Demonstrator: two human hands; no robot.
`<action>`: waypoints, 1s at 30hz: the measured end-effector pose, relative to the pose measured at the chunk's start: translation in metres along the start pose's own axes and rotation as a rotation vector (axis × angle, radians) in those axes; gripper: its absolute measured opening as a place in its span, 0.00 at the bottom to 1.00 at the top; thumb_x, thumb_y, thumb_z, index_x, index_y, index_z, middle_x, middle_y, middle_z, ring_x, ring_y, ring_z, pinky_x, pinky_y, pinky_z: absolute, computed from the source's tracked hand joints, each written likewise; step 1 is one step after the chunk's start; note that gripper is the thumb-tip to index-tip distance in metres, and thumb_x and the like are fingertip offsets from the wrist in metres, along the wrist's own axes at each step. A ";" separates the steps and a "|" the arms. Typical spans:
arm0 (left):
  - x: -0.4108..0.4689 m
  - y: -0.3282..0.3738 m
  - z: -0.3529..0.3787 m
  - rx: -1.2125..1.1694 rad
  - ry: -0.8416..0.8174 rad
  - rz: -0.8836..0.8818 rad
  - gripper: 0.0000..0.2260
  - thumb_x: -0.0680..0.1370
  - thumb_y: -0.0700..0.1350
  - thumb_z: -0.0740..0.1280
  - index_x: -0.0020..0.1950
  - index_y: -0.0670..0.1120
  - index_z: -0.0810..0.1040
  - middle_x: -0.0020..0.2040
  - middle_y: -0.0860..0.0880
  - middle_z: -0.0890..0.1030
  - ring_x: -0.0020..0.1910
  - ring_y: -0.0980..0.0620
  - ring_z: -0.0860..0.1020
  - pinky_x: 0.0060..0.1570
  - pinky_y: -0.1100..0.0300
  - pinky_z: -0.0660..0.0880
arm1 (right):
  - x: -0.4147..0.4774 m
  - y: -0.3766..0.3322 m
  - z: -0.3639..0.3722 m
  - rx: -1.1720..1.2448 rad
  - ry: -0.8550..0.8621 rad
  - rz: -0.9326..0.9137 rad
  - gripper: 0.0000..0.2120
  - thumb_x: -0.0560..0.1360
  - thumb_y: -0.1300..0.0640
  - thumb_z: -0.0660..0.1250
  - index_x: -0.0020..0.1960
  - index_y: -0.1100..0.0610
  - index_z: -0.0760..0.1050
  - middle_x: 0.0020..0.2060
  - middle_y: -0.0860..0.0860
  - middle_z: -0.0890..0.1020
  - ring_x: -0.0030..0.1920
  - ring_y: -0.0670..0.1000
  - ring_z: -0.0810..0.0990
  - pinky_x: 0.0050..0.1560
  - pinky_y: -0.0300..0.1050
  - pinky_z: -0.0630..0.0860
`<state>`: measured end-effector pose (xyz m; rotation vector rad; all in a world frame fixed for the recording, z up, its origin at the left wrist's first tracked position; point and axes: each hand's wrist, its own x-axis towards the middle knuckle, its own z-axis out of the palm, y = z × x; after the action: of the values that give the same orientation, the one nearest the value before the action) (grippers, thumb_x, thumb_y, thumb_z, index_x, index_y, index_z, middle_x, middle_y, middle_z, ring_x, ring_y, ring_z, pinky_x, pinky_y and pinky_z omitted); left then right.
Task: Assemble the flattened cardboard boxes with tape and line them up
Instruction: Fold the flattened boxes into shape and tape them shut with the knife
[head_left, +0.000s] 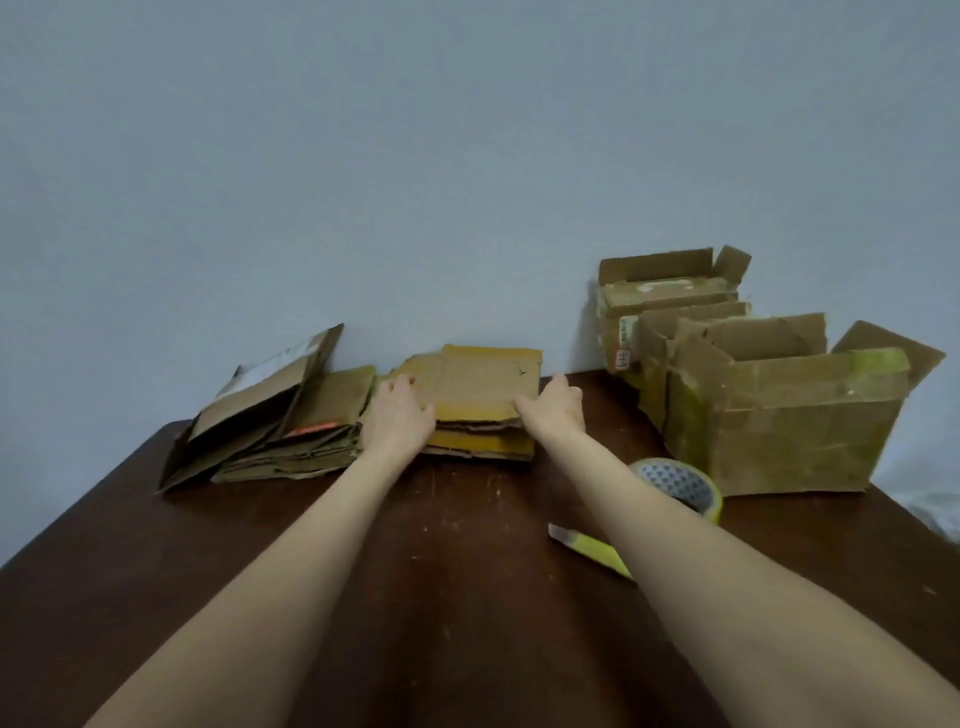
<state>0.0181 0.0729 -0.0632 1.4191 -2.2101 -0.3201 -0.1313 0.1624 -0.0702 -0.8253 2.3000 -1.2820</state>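
As both arms stretch to the far side of the desk (363, 545), the left hand (401, 413) and the right hand (555, 410) hold the top flattened box (483, 382) by its 2 side edges, fingers curled onto the cardboard. How far the fingertips reach under it cannot be told. That box lies on a short stack (480, 447) of more flats, close against the wall (467, 156). Just left of the stack, a loose pile (291, 431) of flats leans and fans out. At the right stand the assembled boxes (779, 421), flaps open, at least 2 of them in a rough row running back to the wall. The tape roll (680, 486) sits just in front of them, partly behind the right forearm, and a yellow cutter (587, 551) lies nearer the person.

Several things could go wrong from here:
- The flats have ragged edges, so the sheet below may snag and lift along with the top one.
- The left hand is right beside the leaning pile, and a sideways nudge could send it sliding.
- Drawing the box back could sweep the right forearm into the tape roll or the cutter and knock it off the desk.
- The cardboard looks worn, so a crease may tear if it is forced open quickly.
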 end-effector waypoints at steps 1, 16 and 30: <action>0.010 -0.010 -0.001 -0.004 -0.008 -0.025 0.23 0.80 0.47 0.61 0.74 0.43 0.63 0.71 0.41 0.66 0.68 0.43 0.68 0.63 0.49 0.68 | 0.011 -0.002 0.007 0.036 -0.001 0.043 0.31 0.75 0.50 0.69 0.71 0.61 0.62 0.68 0.59 0.67 0.63 0.60 0.74 0.59 0.52 0.74; 0.032 -0.036 -0.038 -0.674 0.166 -0.167 0.48 0.69 0.66 0.69 0.78 0.49 0.48 0.77 0.45 0.57 0.74 0.44 0.61 0.71 0.43 0.62 | 0.017 -0.013 0.013 0.860 -0.197 -0.003 0.14 0.79 0.65 0.63 0.63 0.57 0.74 0.54 0.53 0.82 0.53 0.53 0.81 0.57 0.52 0.78; -0.136 -0.104 -0.083 -0.774 -0.182 0.050 0.53 0.51 0.67 0.78 0.72 0.58 0.60 0.65 0.54 0.74 0.64 0.51 0.74 0.54 0.60 0.76 | -0.134 0.040 0.025 0.154 -0.206 -0.502 0.44 0.67 0.47 0.76 0.76 0.41 0.56 0.68 0.45 0.70 0.65 0.49 0.72 0.61 0.53 0.74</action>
<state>0.1893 0.1559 -0.0762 0.9223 -1.9043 -1.1726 -0.0278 0.2501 -0.1113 -1.4645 1.8680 -1.4665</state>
